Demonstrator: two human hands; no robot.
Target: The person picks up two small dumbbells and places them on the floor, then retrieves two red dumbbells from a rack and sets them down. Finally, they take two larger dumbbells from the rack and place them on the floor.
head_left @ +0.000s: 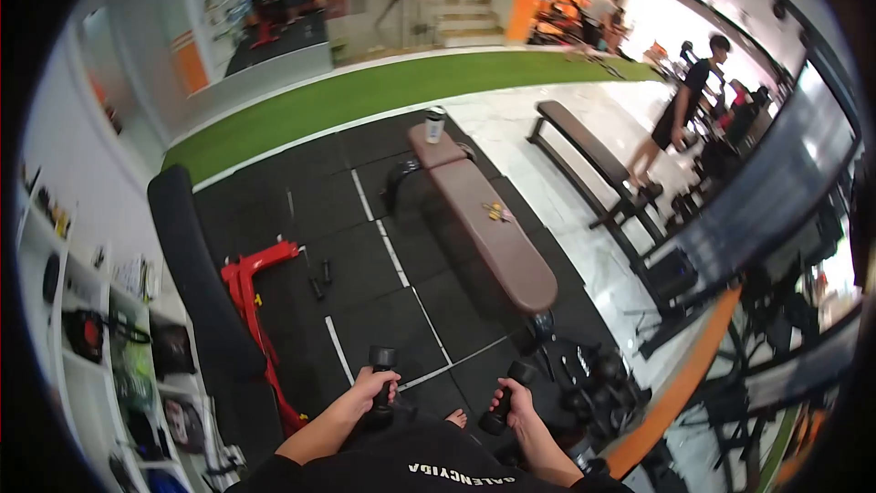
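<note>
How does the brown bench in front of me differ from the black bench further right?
The brown bench carries a bottle and small yellow items; the black bench is bare. The brown bench stands on dark floor mats, the black bench on pale tiles. Both are long, flat and padded.

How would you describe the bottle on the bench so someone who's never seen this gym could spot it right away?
Find the brown bench on the black floor mats, straight ahead of the hands gripping dumbbells. The bottle stands upright at its far end, near the green turf strip. It is the only tall, pale thing on the bench; the small yellow and pink items lie flat mid-bench.
</note>
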